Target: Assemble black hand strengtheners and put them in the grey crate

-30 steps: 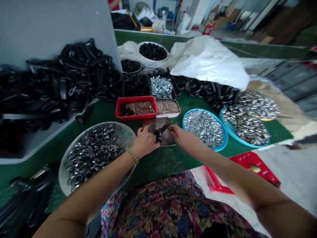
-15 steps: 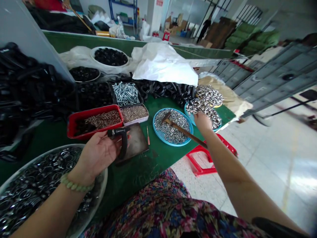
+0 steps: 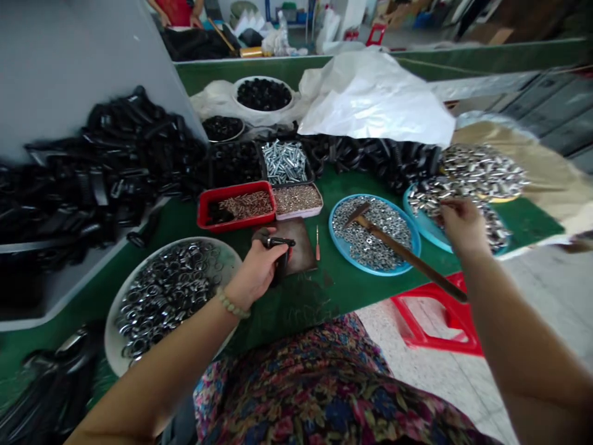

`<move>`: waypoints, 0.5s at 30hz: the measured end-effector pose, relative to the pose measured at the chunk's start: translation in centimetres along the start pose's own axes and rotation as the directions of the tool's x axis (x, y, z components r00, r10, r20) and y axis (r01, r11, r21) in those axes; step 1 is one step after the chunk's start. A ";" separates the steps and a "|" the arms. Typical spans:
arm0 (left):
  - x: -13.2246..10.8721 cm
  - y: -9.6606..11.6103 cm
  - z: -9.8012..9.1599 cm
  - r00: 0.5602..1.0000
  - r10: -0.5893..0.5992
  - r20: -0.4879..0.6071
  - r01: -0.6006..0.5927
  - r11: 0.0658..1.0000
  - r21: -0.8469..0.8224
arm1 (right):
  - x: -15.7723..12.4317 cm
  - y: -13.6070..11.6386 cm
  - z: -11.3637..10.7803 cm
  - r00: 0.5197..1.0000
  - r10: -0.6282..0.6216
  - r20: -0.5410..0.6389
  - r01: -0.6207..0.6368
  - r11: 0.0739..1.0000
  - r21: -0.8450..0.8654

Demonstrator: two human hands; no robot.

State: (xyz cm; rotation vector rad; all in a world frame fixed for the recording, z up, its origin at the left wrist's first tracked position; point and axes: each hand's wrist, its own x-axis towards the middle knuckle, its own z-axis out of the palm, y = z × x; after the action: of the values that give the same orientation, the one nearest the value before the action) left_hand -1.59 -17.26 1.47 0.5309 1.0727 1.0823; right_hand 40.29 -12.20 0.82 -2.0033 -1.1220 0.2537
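There are two hands, one small black tool, one hammer, two blue plates, one red tray, one big round plate, two white bowls and one red stool

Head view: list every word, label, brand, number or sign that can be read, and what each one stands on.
No text can be read in this view.
Small black part in the left hand: any marking on it is too small to read.
Cardboard boxes in the far background: any print on them is too small and blurred to read.
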 end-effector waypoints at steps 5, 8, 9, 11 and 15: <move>-0.7 -0.3 -0.1 0.999 -0.005 0.033 0.003 0.997 0.080 | -3.0 -4.2 4.0 0.989 -0.064 0.131 -0.014 0.852 0.523; -1.3 -0.3 -0.5 0.995 0.012 0.099 -0.023 0.994 0.110 | -3.2 -5.7 5.5 0.988 -0.013 0.157 -0.109 0.660 0.743; -1.4 -0.2 -0.6 0.993 0.021 0.114 -0.032 0.995 0.097 | -2.9 -5.9 5.6 0.988 0.005 0.153 -0.123 0.624 0.772; -1.6 -0.2 -0.7 0.994 0.026 0.110 -0.033 0.998 0.058 | -1.8 -5.6 5.2 0.992 0.040 0.123 -0.122 0.600 0.790; -1.7 -0.2 -0.6 0.999 -0.020 0.027 0.019 0.999 0.037 | 0.8 -3.5 3.4 0.991 0.130 -0.009 -0.084 0.691 0.718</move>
State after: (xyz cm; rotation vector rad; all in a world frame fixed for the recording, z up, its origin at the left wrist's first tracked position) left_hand -2.14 -18.95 1.82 0.5624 1.0734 1.0372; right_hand 36.78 -8.69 1.32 -1.3450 -0.6965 0.5933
